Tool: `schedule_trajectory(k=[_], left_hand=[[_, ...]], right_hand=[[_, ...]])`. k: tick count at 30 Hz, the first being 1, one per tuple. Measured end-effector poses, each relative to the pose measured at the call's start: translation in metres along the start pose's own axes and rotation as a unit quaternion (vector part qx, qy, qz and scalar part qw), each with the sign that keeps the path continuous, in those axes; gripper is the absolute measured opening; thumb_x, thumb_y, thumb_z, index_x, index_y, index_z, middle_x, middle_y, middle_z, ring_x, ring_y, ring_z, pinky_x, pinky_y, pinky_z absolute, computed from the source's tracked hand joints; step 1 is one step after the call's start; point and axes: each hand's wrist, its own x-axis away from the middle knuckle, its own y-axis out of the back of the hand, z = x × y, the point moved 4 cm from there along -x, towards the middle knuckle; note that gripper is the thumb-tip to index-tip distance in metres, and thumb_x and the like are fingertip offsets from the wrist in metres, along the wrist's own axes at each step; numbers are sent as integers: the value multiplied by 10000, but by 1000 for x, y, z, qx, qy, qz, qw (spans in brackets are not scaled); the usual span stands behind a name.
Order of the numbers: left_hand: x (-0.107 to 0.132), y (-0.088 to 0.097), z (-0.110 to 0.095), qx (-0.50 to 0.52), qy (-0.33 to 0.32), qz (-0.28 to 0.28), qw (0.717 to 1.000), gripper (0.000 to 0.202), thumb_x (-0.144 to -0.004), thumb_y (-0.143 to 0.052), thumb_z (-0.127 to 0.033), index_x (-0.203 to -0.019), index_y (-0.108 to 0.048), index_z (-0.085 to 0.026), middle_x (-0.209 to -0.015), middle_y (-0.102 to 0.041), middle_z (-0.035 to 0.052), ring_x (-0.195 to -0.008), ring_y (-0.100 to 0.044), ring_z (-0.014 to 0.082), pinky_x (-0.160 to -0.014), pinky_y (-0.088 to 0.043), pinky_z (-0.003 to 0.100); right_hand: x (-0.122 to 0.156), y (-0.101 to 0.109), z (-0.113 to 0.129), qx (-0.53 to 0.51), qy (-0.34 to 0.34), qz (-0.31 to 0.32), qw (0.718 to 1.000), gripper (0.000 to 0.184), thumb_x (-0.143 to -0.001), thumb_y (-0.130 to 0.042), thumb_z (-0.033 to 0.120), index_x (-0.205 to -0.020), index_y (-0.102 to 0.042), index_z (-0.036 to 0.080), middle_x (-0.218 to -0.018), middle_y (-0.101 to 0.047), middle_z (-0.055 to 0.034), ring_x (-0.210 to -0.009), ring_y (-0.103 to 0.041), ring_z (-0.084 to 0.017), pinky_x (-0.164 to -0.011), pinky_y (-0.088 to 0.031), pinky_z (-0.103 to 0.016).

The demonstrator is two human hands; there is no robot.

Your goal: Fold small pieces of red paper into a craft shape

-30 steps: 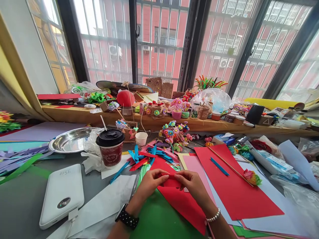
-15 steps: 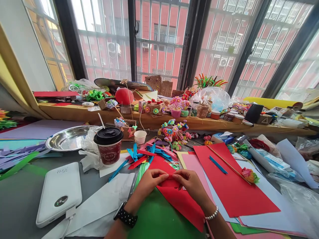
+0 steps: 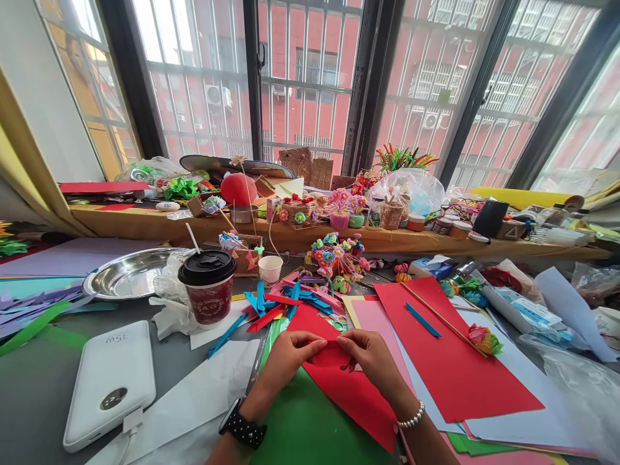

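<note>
My left hand (image 3: 288, 356) and my right hand (image 3: 371, 356) meet at the middle of the table, fingertips pinched together on a small piece of red paper (image 3: 330, 352). That piece lies over a larger red sheet (image 3: 356, 397) resting on green paper (image 3: 310, 429). A dark watch sits on my left wrist and a bead bracelet on my right. Both hands' fingers are curled and closed on the paper.
A red coffee cup with a black lid (image 3: 208, 287) and a white power bank (image 3: 109, 381) stand to the left. A steel bowl (image 3: 128, 274), coloured paper strips (image 3: 276, 303), a big red sheet with a stick (image 3: 450, 349) and paper flowers (image 3: 336, 255) crowd the table.
My hands stay pinched on the red paper with only slight finger movement. The view has shifted a little, so things sit slightly lower and leftward.
</note>
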Motion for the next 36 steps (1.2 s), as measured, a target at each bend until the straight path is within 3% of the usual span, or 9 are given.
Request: schedule_trajectory(k=[7, 17, 23, 26, 30, 36], left_hand=[[3, -2, -8, -30, -46, -4, 998, 271, -649, -526, -383, -658, -637, -136, -640, -626, 36, -606, -532, 149, -532, -398, 201], [4, 3, -12, -5, -19, -33, 999, 273, -618, -547, -403, -636, -651, -152, -620, -628, 36, -602, -532, 155, -543, -406, 213], [4, 4, -12, -11, -20, -20, 1000, 277, -615, -547, -406, -603, -624, -140, -573, -597, 21, -568, -515, 142, -525, -394, 215], [1, 2, -7, -10, -27, 14, 999, 277, -633, -535, -399, -650, -616, -134, -628, -606, 24, -599, -525, 143, -538, -400, 212], [0, -1, -4, -42, -53, 42, 997, 256, -655, -525, -370, -709, -636, -146, -709, -633, 35, -673, -541, 158, -584, -403, 208], [2, 2, -8, -74, -58, 22, 995, 251, -657, -527, -370, -670, -644, -149, -677, -641, 30, -661, -546, 159, -582, -396, 200]], right_hand=[[0, -1, 5, 34, 28, -23, 999, 250, -668, -556, 391, -660, -611, 147, -584, -578, -15, -520, -524, -119, -455, -418, -193], [1, -2, 1, -9, -5, -15, 1000, 308, -646, -554, 443, -629, -620, 143, -481, -544, 6, -423, -512, -110, -392, -404, -194], [0, 1, 0, -36, -30, -41, 998, 305, -591, -604, 438, -588, -609, 133, -465, -548, 9, -412, -510, -108, -381, -387, -190], [1, 2, -1, -37, -27, -66, 997, 291, -582, -616, 423, -557, -588, 134, -427, -520, 22, -385, -477, -94, -367, -361, -183], [1, -3, 0, -29, -24, -54, 998, 293, -599, -599, 424, -537, -591, 138, -425, -523, 17, -387, -478, -96, -372, -359, -185], [2, -6, -1, -42, -20, -29, 998, 299, -630, -570, 424, -558, -611, 136, -435, -526, 14, -397, -477, -95, -394, -367, -189]])
